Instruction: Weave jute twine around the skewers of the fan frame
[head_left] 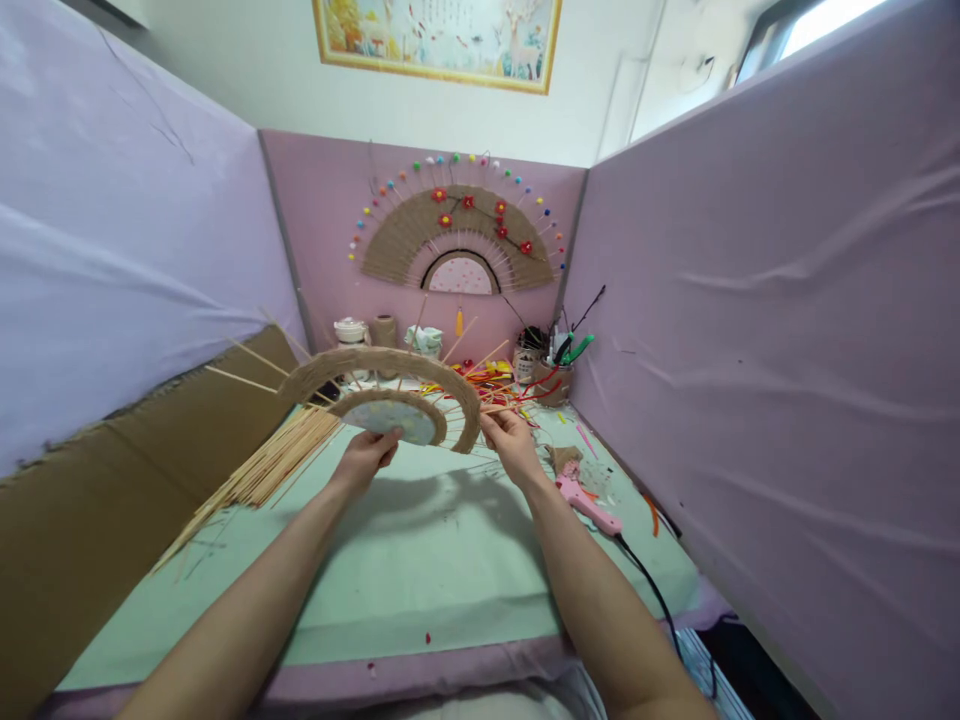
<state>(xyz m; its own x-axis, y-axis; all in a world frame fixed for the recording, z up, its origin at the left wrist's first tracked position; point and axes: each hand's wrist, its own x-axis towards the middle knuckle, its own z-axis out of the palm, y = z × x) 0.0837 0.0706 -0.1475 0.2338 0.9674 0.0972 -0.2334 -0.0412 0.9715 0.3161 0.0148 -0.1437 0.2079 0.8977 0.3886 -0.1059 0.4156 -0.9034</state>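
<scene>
Above the table I hold up a half-round fan frame point(367, 360) made of twine-wrapped arches with thin wooden sticks fanning outward. Its inner half-disc point(390, 418) is covered in pale, patterned cloth. My left hand point(367, 457) pinches the lower edge of this half-disc, thumb on the front. At the right end of the outer arch, my right hand point(510, 437) has its fingers closed round a thin stick point(491, 408) of the frame. The fingertips are partly hidden there.
Bundled sticks point(281, 460) lie left beside a cardboard sheet point(150, 450). A pink glue gun point(589, 505) with a black cord rests right. Behind are coloured strips point(495, 385), a tool pot point(553, 385) and a twine spool point(384, 345). A finished fan point(405, 235) hangs on the back panel.
</scene>
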